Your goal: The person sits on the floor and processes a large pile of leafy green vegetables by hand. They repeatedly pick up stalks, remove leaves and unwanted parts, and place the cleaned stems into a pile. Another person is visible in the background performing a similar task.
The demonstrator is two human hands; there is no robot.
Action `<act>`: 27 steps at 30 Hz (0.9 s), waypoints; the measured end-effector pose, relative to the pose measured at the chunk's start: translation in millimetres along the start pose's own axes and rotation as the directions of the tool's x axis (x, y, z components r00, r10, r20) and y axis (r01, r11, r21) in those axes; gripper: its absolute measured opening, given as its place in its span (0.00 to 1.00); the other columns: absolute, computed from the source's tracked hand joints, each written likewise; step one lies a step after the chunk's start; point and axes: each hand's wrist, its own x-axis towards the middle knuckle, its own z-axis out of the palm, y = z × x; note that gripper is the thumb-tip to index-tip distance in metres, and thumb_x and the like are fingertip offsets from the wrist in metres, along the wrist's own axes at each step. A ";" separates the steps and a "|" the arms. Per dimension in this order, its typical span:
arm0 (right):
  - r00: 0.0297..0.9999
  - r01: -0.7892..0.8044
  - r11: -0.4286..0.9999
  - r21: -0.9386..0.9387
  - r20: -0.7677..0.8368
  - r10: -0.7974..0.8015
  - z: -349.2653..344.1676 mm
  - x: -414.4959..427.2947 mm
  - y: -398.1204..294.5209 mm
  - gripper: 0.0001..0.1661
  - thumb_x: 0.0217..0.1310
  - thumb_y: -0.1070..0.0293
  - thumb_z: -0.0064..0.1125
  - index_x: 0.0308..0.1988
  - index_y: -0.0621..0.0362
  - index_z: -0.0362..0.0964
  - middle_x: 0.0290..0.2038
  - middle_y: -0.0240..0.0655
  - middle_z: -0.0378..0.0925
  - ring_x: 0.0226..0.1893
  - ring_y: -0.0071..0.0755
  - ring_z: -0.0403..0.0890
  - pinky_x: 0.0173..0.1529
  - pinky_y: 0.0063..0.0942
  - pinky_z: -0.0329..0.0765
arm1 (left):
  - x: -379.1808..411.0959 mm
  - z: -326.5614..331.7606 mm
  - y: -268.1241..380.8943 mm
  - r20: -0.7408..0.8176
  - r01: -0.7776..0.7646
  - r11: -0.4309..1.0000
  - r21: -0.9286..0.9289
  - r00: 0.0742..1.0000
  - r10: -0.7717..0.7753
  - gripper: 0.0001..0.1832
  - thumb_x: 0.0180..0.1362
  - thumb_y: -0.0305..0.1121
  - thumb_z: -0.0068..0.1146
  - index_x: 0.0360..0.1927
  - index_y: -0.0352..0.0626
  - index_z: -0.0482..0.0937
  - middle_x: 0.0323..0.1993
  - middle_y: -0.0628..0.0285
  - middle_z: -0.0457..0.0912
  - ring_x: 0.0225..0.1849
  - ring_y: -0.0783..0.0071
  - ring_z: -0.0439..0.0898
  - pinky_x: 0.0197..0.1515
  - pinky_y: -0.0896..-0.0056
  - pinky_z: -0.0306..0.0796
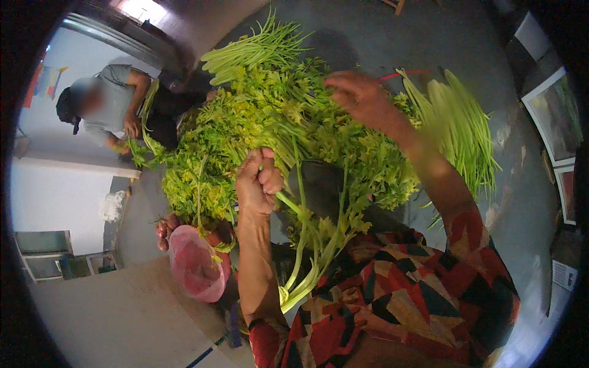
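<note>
My left hand (260, 177) is closed on a celery stalk (289, 203). Below and to the right of that fist, celery stems (303, 276) with leafy tops hang down, their pale bases close to my forearm. My right hand (359, 94), slightly blurred, is over the far right part of a large heap of leafy celery (221, 124). Its fingers are spread and nothing shows in them. Just beyond its wrist runs a thin red strip (405, 73).
Green onions lie in a bundle (257, 50) at the far end and in another bundle (455, 133) on the right. A pink plastic bag (200, 267) stands lower left, beside reddish onions (164, 230). Across the heap, another person (110, 101) holds a celery stalk (148, 110).
</note>
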 end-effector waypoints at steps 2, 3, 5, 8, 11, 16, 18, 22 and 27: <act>0.902 0.429 0.902 0.055 -0.088 -0.423 29.5 17.2 -52.3 0.15 0.51 0.68 0.56 0.42 0.58 0.72 0.42 0.41 0.75 0.40 0.46 0.76 0.46 0.38 0.72 | -14.9 3.6 6.5 0.032 0.050 0.998 0.023 0.998 -0.051 0.14 0.61 0.39 0.46 0.31 0.37 0.72 0.10 0.72 0.56 0.10 0.83 0.51 0.13 0.80 0.47; 0.839 0.543 0.834 0.093 -0.096 -0.536 31.1 21.1 -65.0 0.14 0.52 0.68 0.55 0.41 0.59 0.72 0.40 0.41 0.75 0.37 0.46 0.76 0.44 0.37 0.73 | -15.5 13.7 5.8 0.062 0.047 0.998 0.042 0.997 -0.049 0.14 0.61 0.39 0.46 0.31 0.37 0.72 0.10 0.72 0.56 0.10 0.83 0.51 0.13 0.81 0.47; 0.883 0.321 0.905 0.278 0.257 -0.393 31.6 21.8 -61.4 0.13 0.52 0.68 0.54 0.40 0.60 0.72 0.38 0.42 0.76 0.37 0.47 0.76 0.43 0.38 0.72 | -18.3 27.4 6.1 0.111 0.033 0.996 0.077 0.993 -0.042 0.14 0.60 0.39 0.46 0.30 0.37 0.72 0.09 0.72 0.56 0.10 0.84 0.51 0.13 0.81 0.46; 0.830 0.283 0.909 0.306 0.397 -0.392 31.5 21.8 -50.4 0.12 0.54 0.71 0.51 0.41 0.60 0.71 0.33 0.42 0.75 0.34 0.46 0.76 0.38 0.38 0.72 | -28.5 11.4 20.2 0.108 0.019 0.998 0.066 0.994 -0.027 0.13 0.60 0.38 0.46 0.30 0.37 0.72 0.09 0.72 0.57 0.09 0.85 0.51 0.12 0.81 0.45; 0.856 0.361 0.929 0.079 0.367 -0.364 13.4 5.3 -42.4 0.12 0.52 0.74 0.50 0.40 0.60 0.71 0.29 0.42 0.74 0.32 0.46 0.76 0.35 0.38 0.72 | -22.1 15.2 14.7 0.113 0.036 0.993 0.114 0.992 -0.049 0.13 0.60 0.38 0.46 0.31 0.37 0.71 0.09 0.73 0.56 0.09 0.85 0.50 0.12 0.81 0.45; 0.904 0.329 0.898 -0.291 0.373 -0.210 28.4 0.6 -42.6 0.09 0.45 0.75 0.48 0.32 0.57 0.71 0.28 0.40 0.75 0.34 0.48 0.76 0.36 0.44 0.73 | -28.7 16.0 6.5 0.077 0.048 0.960 0.277 0.994 -0.072 0.12 0.59 0.38 0.47 0.31 0.37 0.70 0.10 0.73 0.55 0.09 0.85 0.50 0.12 0.80 0.45; 0.921 0.371 0.854 -0.365 0.263 -0.287 30.7 2.0 -21.9 0.08 0.43 0.75 0.49 0.30 0.57 0.70 0.27 0.39 0.75 0.34 0.48 0.77 0.35 0.43 0.73 | -34.8 19.0 4.9 -0.016 0.055 0.960 0.275 0.998 -0.053 0.12 0.61 0.35 0.45 0.28 0.37 0.70 0.12 0.71 0.61 0.11 0.85 0.53 0.13 0.80 0.45; 0.951 0.166 0.780 -0.603 0.307 0.035 -9.2 -8.7 84.0 0.18 0.51 0.74 0.50 0.45 0.50 0.72 0.43 0.38 0.76 0.45 0.40 0.76 0.49 0.36 0.72 | -37.2 -15.3 22.1 0.084 -0.120 0.971 0.207 0.991 0.104 0.14 0.61 0.38 0.45 0.38 0.35 0.72 0.22 0.67 0.69 0.18 0.81 0.62 0.22 0.80 0.56; 0.947 0.315 0.934 -0.167 0.119 -0.298 5.2 -12.5 -10.7 0.19 0.60 0.67 0.46 0.52 0.54 0.65 0.47 0.40 0.72 0.51 0.41 0.73 0.54 0.33 0.69 | -17.5 -31.8 -14.2 -0.126 -0.114 0.560 0.821 0.920 0.372 0.28 0.60 0.42 0.47 0.58 0.32 0.62 0.49 0.52 0.73 0.52 0.66 0.71 0.53 0.67 0.64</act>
